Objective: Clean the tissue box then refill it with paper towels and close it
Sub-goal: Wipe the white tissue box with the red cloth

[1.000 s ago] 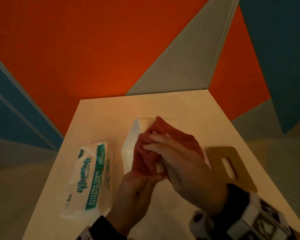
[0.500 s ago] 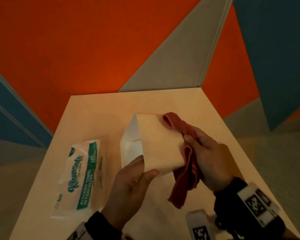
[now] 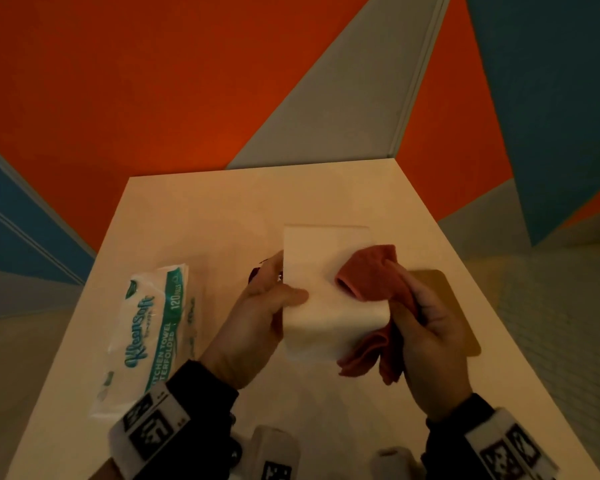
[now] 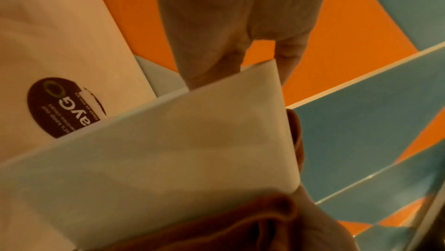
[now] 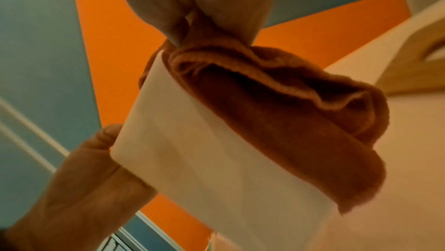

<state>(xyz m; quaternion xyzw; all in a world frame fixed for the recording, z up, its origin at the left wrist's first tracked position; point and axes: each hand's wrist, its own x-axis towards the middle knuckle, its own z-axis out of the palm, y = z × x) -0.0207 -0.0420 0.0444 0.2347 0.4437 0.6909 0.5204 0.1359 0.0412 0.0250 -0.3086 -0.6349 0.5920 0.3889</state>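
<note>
While the left hand [image 3: 257,306] grips the box [image 3: 329,292] and the right hand [image 3: 430,334] clutches the cloth [image 3: 368,271], I'd guess it's light, stiff, slick; hold the side edges.

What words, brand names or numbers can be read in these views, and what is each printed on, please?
"KleenSoft", on the paper towel pack.
"KITCHEN TOWEL INTERFOLDED", on the pack's green band, partly hidden by the left wrist.
"120 PULLS", at the band's far end.
Large letters "avG", seen upside down on the dark oval sticker on the white surface; its small lines are too blurred to read.
The square coded markers on the wristbands carry patterns, not words.
</note>
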